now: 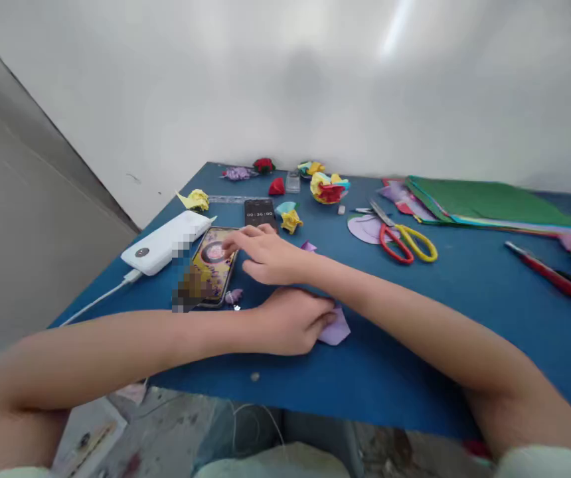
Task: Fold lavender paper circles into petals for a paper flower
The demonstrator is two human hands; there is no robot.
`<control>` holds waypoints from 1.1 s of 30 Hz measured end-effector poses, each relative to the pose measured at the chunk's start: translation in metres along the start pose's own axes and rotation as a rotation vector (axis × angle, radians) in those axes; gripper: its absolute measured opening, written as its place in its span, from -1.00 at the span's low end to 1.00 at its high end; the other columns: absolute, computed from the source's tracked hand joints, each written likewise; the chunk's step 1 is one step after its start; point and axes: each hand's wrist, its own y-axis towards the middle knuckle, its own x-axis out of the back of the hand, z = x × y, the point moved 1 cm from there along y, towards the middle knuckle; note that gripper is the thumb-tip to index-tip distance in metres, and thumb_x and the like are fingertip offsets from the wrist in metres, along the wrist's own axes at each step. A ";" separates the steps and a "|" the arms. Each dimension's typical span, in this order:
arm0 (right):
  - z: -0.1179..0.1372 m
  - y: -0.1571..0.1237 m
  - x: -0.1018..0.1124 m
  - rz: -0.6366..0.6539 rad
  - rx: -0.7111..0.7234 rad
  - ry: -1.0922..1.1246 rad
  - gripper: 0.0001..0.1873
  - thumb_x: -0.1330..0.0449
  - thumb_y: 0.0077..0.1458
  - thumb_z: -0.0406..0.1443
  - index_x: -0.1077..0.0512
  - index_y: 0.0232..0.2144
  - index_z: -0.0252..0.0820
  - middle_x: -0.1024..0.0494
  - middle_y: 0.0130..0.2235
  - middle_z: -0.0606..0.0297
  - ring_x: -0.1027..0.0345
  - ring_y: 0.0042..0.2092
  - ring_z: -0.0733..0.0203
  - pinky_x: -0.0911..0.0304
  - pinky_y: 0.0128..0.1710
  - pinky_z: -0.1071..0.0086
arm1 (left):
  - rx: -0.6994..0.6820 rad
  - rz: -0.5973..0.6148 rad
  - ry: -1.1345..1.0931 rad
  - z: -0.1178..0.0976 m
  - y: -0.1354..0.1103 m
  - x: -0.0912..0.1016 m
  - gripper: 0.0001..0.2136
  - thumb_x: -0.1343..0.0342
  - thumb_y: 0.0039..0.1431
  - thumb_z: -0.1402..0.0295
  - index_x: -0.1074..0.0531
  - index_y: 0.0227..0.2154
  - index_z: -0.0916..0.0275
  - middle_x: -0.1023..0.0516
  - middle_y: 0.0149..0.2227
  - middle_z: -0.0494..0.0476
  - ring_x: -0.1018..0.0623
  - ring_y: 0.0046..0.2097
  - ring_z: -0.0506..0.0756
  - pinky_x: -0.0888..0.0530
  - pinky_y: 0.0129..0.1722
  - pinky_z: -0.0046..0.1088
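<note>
My left hand [290, 323] is closed, its fingers pinching a folded piece of lilac paper [336, 328] near the table's front edge. My right arm crosses above it. With fingers stretched out, my right hand [268, 253] hovers over or touches the upper right part of a phone [217, 260] whose screen shows a yellow and purple picture; contact cannot be made out. Just behind this hand lies a second, dark phone [259, 212] showing a timer. A small crumpled lilac paper piece [234, 296] rests beside the first phone.
A white power bank [166, 244] with a cable lies left. Paper flowers, including a multicoloured one [329, 189] and a yellow one [291, 222], stand at the back. Red-and-yellow scissors [399, 234] lie on a lilac paper disc [362, 230]. Right are stacked coloured sheets [494, 202] and a red-handled tool [554, 275].
</note>
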 end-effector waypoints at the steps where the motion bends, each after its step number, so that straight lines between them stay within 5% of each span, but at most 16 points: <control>1: 0.002 0.006 -0.003 0.018 0.005 0.005 -0.57 0.10 -0.08 -0.46 -0.20 -0.09 -0.23 -0.38 -0.05 0.15 -0.13 0.01 0.05 0.01 -0.06 0.12 | -0.007 -0.016 0.015 0.000 -0.001 0.000 -0.75 0.16 0.21 0.38 -0.42 -0.23 0.27 -0.50 -0.16 0.16 -0.46 -0.16 0.14 -0.39 -0.14 -0.37; 5: 0.011 0.019 -0.012 0.038 0.050 0.031 -0.54 0.09 -0.07 -0.46 -0.17 -0.05 -0.22 -0.32 0.03 0.17 -0.03 0.10 0.07 0.04 -0.02 0.13 | -0.079 -0.050 0.078 -0.002 -0.006 0.000 -0.77 0.14 0.19 0.39 -0.41 -0.23 0.28 -0.49 -0.14 0.17 -0.45 -0.13 0.17 -0.35 -0.09 -0.32; 8: 0.016 0.011 -0.014 -0.024 0.098 0.044 -0.48 0.08 -0.08 -0.47 -0.13 0.00 -0.21 -0.28 0.07 0.19 0.01 0.12 0.10 0.05 -0.02 0.18 | -0.194 -0.016 0.093 -0.005 -0.010 0.000 -0.80 0.14 0.18 0.40 -0.39 -0.31 0.30 -0.51 -0.31 0.16 -0.47 -0.30 0.10 -0.37 -0.25 -0.41; 12: 0.014 -0.011 -0.020 -0.120 0.134 -0.042 -0.63 0.09 -0.04 -0.47 -0.26 -0.14 -0.22 -0.40 -0.12 0.20 -0.18 -0.10 0.14 0.01 -0.12 0.24 | -0.402 0.030 0.088 -0.011 -0.014 -0.004 -0.83 0.14 0.17 0.41 -0.34 -0.35 0.31 -0.45 -0.50 0.06 -0.39 -0.49 0.03 -0.28 -0.49 -0.43; 18: 0.012 -0.024 -0.032 -0.022 0.168 -0.085 -0.61 0.05 -0.04 -0.43 -0.26 -0.10 -0.26 -0.45 -0.23 0.21 -0.21 -0.34 0.22 -0.02 -0.31 0.33 | -0.534 -0.039 0.075 -0.023 -0.020 -0.011 -0.89 0.10 0.11 0.42 -0.31 -0.44 0.30 -0.37 -0.60 0.01 -0.30 -0.57 0.01 -0.18 -0.60 -0.42; 33: 0.019 -0.020 -0.030 0.095 0.233 -0.183 -0.59 0.07 0.05 -0.36 -0.21 -0.01 -0.16 -0.42 -0.25 0.23 -0.22 -0.32 0.20 0.04 -0.39 0.34 | -0.467 -0.009 0.058 -0.022 -0.021 -0.012 -0.88 0.14 0.15 0.39 -0.27 -0.41 0.27 -0.40 -0.59 0.01 -0.36 -0.58 0.02 -0.20 -0.61 -0.41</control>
